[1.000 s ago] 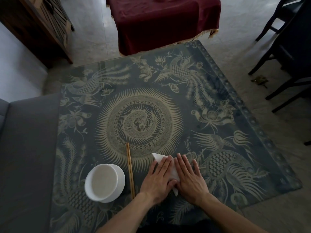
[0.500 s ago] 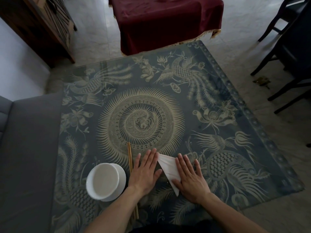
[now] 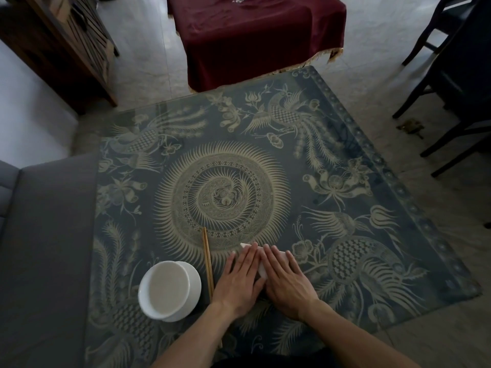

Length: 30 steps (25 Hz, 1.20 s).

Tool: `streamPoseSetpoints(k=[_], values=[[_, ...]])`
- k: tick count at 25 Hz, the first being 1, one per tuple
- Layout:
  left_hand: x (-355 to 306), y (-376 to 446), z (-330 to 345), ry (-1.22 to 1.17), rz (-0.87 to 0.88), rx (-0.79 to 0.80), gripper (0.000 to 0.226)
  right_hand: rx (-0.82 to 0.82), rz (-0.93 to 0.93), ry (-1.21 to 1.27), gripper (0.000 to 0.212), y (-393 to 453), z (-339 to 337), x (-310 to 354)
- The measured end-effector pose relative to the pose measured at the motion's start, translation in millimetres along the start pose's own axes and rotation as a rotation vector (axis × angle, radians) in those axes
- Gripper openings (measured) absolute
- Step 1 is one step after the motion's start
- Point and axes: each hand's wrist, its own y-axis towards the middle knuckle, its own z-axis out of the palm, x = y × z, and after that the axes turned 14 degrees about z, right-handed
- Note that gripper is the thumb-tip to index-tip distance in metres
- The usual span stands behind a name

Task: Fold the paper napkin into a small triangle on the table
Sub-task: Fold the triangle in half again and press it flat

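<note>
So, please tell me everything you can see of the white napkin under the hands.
The napkin is white paper, folded and lying flat on the patterned table. Most of it is hidden: the left hand and right hand press on it, palms down, side by side. Only a pointed far corner past the left fingertips, a strip between the hands and a bit beyond the right fingers show. It lies just right of the chopsticks, apart from them.

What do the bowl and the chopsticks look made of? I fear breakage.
The bowl looks like glazed white ceramic: thick rim, smooth surface, though melamine is possible. The chopsticks look like bamboo or wood: matte tan, thin and straight.
</note>
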Motion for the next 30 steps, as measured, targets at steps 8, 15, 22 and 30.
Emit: streamPoseSetpoints(k=[8, 15, 22, 30], values=[[2.0, -0.3, 4.1, -0.008, 0.002, 0.023, 0.072, 0.013, 0.174, 0.013, 0.067, -20.1, 10.5, -46.5], [-7.0, -0.2, 1.3, 0.031, 0.146, -0.09, 0.066, 0.007, 0.102, 0.026, 0.063, -17.1, 7.3, -53.0], [-34.1, -4.5, 10.6, 0.078, 0.195, -0.014, 0.072, 0.034, -0.006, -0.037, 0.061, -17.2, 3.3, -61.3], [-29.3, -35.5, 18.7, 0.211, 0.42, 0.085, 0.073, 0.049, -0.017, -0.019, 0.061, -14.7, 3.1, -64.7]])
